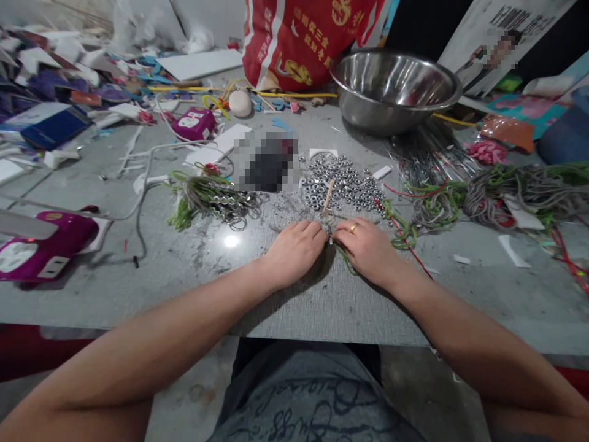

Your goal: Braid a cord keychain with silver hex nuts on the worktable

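My left hand [297, 253] and my right hand [370, 248] meet over the table, fingertips nearly touching. A green cord [345, 258] trails below the fingers of my right hand, which are pinched on it. The left fingers are closed too, but what they hold is hidden. Between the fingertips shows a small shiny piece, too small to name. Just beyond lies a spread of silver beads [343, 181], with a thin wooden stick [329, 195] at its near side. A bundle of green and grey cords with silver beads [209, 199] rests to the left.
A steel bowl [396, 92] and a red bag [294, 46] stand at the back. Purple power sockets [193, 124] with a grey cable lie left. Tangled cords [497, 190] and clear plastic strips [427, 150] are on the right. Scraps [69, 67] heap at the far left.
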The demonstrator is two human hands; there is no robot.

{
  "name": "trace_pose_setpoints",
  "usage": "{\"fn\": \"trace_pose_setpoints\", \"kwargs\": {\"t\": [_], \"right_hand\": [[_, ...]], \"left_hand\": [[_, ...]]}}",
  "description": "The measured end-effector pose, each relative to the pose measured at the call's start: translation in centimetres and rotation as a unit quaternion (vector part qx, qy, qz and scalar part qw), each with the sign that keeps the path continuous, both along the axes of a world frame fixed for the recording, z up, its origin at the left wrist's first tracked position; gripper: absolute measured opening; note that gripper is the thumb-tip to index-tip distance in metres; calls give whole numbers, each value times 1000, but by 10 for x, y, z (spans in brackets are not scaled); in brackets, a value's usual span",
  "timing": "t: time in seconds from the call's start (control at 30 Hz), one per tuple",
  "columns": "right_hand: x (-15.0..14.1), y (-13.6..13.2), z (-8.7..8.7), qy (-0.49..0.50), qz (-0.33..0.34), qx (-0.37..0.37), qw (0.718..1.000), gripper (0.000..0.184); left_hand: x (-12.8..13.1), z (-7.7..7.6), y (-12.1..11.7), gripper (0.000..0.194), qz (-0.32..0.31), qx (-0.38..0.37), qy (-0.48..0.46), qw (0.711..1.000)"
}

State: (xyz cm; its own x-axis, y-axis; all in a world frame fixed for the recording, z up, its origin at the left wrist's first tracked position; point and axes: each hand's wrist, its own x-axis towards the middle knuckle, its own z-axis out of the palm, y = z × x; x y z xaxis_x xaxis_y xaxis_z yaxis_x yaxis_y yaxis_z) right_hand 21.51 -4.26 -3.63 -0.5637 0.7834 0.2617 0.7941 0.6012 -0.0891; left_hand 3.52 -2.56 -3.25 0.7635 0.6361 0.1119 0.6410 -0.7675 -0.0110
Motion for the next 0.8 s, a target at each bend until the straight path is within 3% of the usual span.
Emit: {"fn": "trace_pose_setpoints", "kwargs": {"t": [0.23, 0.47, 0.8], "right_hand": [[-4, -2, 2, -47, -39, 10, 998, 22], [-6, -3, 9, -103, -75, -14, 992, 23], [-4, -5, 19, -145, -92, -53, 984, 24]], "left_hand": [[2, 3, -1, 19, 10, -5, 14, 1000], [-2, 12, -7, 19, 88, -70, 85, 990], [-9, 12, -7, 24, 83, -110, 99, 986]]}}
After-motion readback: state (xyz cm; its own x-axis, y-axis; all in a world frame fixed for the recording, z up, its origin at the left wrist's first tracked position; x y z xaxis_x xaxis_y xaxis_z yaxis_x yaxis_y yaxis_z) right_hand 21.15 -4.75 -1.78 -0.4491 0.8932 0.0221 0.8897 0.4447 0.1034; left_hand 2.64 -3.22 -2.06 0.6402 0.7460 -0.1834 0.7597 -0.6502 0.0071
